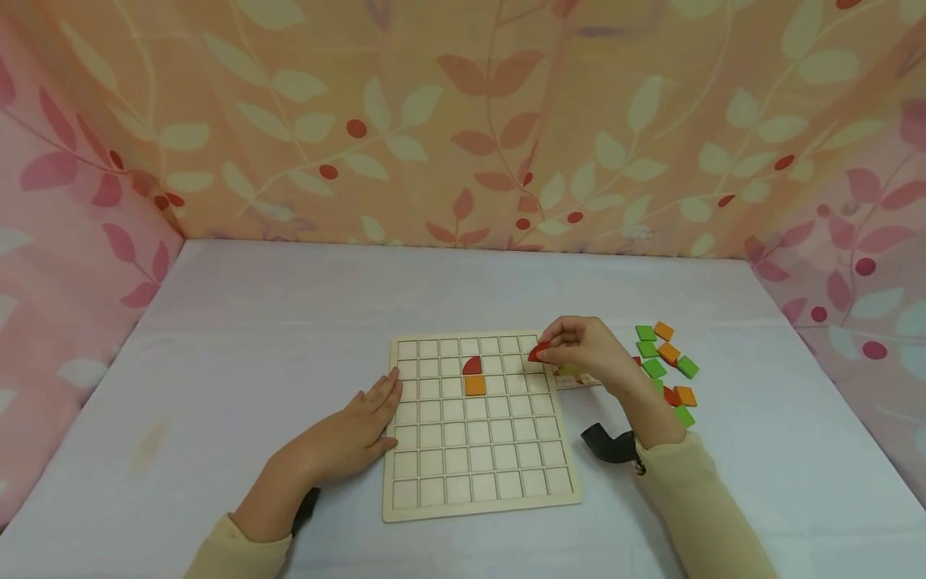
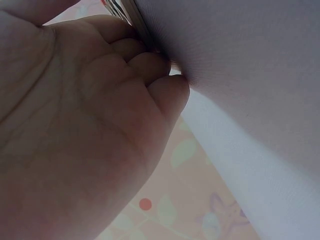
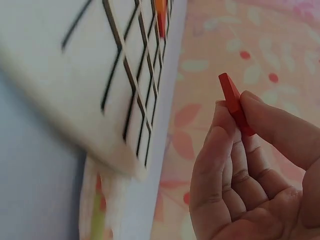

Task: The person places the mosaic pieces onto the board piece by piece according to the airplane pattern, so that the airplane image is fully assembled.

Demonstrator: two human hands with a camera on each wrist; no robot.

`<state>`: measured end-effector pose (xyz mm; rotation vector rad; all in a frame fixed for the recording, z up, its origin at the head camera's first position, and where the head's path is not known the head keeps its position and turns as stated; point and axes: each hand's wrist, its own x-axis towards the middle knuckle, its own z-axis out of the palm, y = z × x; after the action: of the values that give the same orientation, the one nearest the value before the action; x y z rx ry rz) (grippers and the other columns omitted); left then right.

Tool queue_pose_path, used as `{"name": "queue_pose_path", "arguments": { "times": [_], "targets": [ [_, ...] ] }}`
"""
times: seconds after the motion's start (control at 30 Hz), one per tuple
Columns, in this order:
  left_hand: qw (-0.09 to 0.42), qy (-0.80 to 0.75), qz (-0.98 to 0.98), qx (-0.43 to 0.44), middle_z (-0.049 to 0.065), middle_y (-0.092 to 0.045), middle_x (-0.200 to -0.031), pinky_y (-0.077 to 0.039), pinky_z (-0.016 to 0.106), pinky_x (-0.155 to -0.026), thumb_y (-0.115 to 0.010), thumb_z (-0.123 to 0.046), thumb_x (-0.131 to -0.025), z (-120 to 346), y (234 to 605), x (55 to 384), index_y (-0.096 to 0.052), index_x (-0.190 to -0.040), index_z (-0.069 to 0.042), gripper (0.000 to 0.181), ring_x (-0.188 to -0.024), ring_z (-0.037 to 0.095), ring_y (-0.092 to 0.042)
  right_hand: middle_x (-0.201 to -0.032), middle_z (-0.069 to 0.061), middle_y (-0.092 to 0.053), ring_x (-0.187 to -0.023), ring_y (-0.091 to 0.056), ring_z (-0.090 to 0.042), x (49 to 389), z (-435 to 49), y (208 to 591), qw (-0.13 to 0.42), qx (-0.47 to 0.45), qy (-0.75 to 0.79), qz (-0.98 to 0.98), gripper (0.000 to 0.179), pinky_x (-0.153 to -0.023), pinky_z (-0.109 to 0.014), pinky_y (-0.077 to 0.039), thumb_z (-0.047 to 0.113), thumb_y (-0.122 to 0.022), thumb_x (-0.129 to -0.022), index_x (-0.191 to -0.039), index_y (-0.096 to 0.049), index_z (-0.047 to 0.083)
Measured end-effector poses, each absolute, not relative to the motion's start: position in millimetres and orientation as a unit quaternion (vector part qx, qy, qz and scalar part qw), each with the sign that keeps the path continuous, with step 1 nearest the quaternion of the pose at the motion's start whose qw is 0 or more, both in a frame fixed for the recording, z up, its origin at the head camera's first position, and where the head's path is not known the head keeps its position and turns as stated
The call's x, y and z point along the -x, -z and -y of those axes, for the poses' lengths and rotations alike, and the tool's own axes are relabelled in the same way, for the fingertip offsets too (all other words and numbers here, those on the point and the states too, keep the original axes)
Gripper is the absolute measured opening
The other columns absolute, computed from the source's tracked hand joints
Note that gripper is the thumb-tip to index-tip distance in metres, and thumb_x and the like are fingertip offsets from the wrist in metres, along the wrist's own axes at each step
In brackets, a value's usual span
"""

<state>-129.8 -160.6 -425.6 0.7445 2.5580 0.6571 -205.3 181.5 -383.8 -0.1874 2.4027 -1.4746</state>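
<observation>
I'm thinking the red tile (image 1: 538,351) could be slipping or twisting, since only the tips of the right hand (image 1: 589,352) are pinching it narrowly; the left hand (image 1: 354,434), touching the grid board's (image 1: 481,459) left edge, could be nudging it askew. The tile is jutting past the pinch, near the board's far right corner.

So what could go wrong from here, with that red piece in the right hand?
The right hand pinches the red piece between thumb and fingertips, so it might slip and drop.

The right forearm is close to the loose tiles and could scatter some.

The left hand rests at one edge of the board; a push there might shift it.
</observation>
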Motion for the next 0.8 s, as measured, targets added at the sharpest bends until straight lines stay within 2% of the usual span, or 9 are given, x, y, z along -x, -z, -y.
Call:
{"name": "queue_pose_path", "arguments": {
  "times": [0.1, 0.2, 0.27, 0.5, 0.8],
  "targets": [
    [0.194, -0.238, -0.913, -0.269, 0.015, 0.001, -0.157, -0.016, 0.05, -0.112, -0.053, -0.02, -0.097, 161.7, 424.5, 129.8, -0.013, -0.148, 0.006, 0.07, -0.143, 0.032, -0.007, -0.078, -0.006, -0.065, -0.07, -0.06, -0.024, 204.9, -166.0, 389.7, 0.169, 0.083, 0.508, -0.841, 0.018, -0.062, -0.033, -0.052, 0.008, -0.072, -0.081, -0.092, -0.062, -0.002],
    [0.192, -0.243, -0.911, -0.272, 0.016, 0.001, -0.157, -0.016, 0.05, -0.112, -0.053, -0.019, -0.097, 162.4, 422.7, 129.3, -0.013, -0.148, 0.006, 0.069, -0.142, 0.033, -0.008, -0.076, -0.004, -0.066, -0.072, -0.059, -0.018, 204.7, -153.6, 395.3, 0.179, 0.1, 0.497, -0.843, 0.015, -0.068, -0.029, -0.047, 0.005, -0.072, -0.079, -0.089, -0.063, -0.001],
    [0.191, -0.245, -0.911, -0.272, 0.016, 0.0, -0.157, -0.016, 0.05, -0.112, -0.053, -0.019, -0.097, 162.6, 421.6, 129.3, -0.013, -0.148, 0.006, 0.069, -0.142, 0.033, -0.007, -0.076, -0.004, -0.066, -0.074, -0.06, -0.018, 204.7, -147.3, 398.9, 0.186, 0.109, 0.492, -0.844, 0.013, -0.074, -0.03, -0.047, 0.003, -0.071, -0.079, -0.088, -0.063, -0.001],
    [0.192, -0.247, -0.91, -0.272, 0.015, 0.0, -0.157, -0.016, 0.051, -0.112, -0.053, -0.02, -0.097, 162.1, 421.6, 128.5, -0.013, -0.148, 0.006, 0.069, -0.142, 0.033, -0.007, -0.073, -0.002, -0.065, -0.072, -0.058, -0.016, 206.7, -137.0, 409.5, 0.198, 0.116, 0.463, -0.856, 0.016, -0.073, -0.03, -0.047, 0.005, -0.076, -0.077, -0.088, -0.066, 0.002],
    [0.198, -0.239, -0.913, -0.264, 0.013, 0.002, -0.157, -0.015, 0.05, -0.113, -0.053, -0.021, -0.097, 162.0, 422.4, 130.2, -0.012, -0.149, 0.004, 0.07, -0.143, 0.031, -0.006, -0.075, -0.002, -0.066, -0.073, -0.06, -0.016, 205.8, -129.7, 408.5, 0.202, 0.142, 0.432, -0.867, 0.012, -0.077, -0.034, -0.047, 0.007, -0.075, -0.079, -0.087, -0.067, 0.005]
  ]
}}
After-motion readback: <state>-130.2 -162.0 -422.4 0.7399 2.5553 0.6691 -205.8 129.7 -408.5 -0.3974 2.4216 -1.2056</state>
